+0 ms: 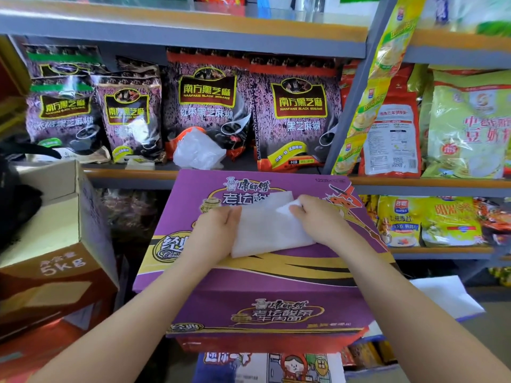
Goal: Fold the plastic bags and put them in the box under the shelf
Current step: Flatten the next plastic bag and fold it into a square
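The white plastic bag (269, 225) lies on the purple noodle carton (249, 283), long axis sloping toward the person. The right hand (318, 217) pinches its far corner; the left hand (218, 230) presses its left edge flat, so the fold likely runs leftward.

At frame centre the plastic bag (269, 225) is thin white film, semi-translucent and faintly textured, dull rather than shiny; the purple carton (257, 286) under it is printed cardboard with a smooth, slightly satin face; the open box (55, 244) at left is raw brown corrugated card, matt; a crumpled bag (197, 150) on the shelf (132, 174) is glossy clear-white film; the sesame packets (297, 111) are shiny printed foil-like plastic; the shelf is grey painted metal.
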`<move>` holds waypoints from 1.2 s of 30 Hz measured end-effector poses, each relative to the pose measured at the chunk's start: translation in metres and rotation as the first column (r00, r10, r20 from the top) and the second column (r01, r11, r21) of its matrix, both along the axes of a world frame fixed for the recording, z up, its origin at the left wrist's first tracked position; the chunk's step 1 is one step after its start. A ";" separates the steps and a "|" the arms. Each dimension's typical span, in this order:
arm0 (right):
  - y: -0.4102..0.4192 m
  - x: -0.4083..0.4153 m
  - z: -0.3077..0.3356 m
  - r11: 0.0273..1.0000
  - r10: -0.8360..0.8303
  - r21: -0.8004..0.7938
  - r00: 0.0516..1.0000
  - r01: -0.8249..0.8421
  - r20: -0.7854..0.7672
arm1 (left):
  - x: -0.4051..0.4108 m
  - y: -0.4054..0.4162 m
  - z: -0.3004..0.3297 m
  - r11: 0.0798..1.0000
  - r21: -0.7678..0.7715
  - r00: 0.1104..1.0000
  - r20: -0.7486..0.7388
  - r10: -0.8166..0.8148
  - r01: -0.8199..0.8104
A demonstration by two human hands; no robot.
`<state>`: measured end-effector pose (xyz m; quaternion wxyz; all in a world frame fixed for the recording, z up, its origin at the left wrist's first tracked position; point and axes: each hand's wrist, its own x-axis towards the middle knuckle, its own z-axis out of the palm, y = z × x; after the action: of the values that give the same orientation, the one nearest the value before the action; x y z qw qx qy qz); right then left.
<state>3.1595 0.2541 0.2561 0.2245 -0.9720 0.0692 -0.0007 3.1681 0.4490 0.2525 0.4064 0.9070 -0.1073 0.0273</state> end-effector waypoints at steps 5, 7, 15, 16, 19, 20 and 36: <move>0.008 0.016 0.004 0.987 -0.036 -0.154 0.998 0.042 0.042 | 0.024 -0.005 -0.003 0.988 0.154 1.000 0.016 0.004 -0.006; 0.009 0.018 0.004 0.984 0.014 -0.179 0.990 0.011 0.139 | 0.029 -0.005 -0.006 0.968 0.251 0.999 0.036 0.002 -0.011; 0.009 0.033 -0.002 0.990 0.002 -0.137 0.991 0.017 0.133 | 0.022 -0.002 -0.020 0.830 0.518 0.932 0.363 0.004 -0.206; 0.010 0.035 0.000 0.989 0.012 -0.145 0.993 0.005 0.116 | 0.020 -0.002 -0.020 0.817 0.542 0.932 0.361 -0.014 -0.198; 0.011 0.044 0.002 0.983 0.045 -0.182 0.997 -0.034 0.057 | 0.019 -0.002 -0.015 0.802 0.593 0.836 0.474 -0.276 -0.072; 0.011 0.046 0.003 0.977 0.061 -0.207 0.997 -0.052 0.041 | 0.019 -0.001 -0.014 0.810 0.581 0.815 0.434 -0.384 0.073; 0.048 0.027 -0.007 0.766 0.513 -0.539 0.838 -0.349 0.187 | 0.011 0.001 -0.033 0.873 0.477 0.979 0.107 -0.171 0.101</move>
<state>3.1870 0.3020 0.2487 -0.0238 -0.9716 -0.1994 -0.1252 3.1788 0.4499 0.2197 0.1669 0.9640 -0.2037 0.0379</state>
